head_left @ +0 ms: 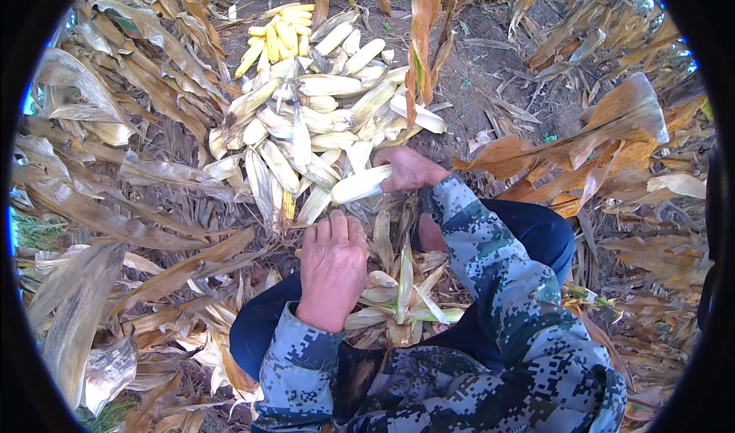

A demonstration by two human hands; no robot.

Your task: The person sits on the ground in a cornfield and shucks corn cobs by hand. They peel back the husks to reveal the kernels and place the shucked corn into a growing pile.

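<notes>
My right hand (409, 170) is wrapped round the end of a pale, husk-covered corn ear (360, 185), whose other end points left. Just below that end is my left hand (333, 257), back up and fingers pointing away from me, slightly bent; nothing shows in it, though its palm is hidden. Beyond both hands lies a heap of corn ears in whitish husks (329, 85). Bare yellow cobs (283, 36) are piled at its far end. Another yellow ear (288, 205), partly husked, lies at the heap's near edge.
Dry corn stalks and leaves (153, 180) surround me on the left and right. A brown hanging leaf (423, 35) stands by the heap's right side. Torn husks (402, 295) lie between my bent knees. Bare soil (490, 88) shows beyond, at right.
</notes>
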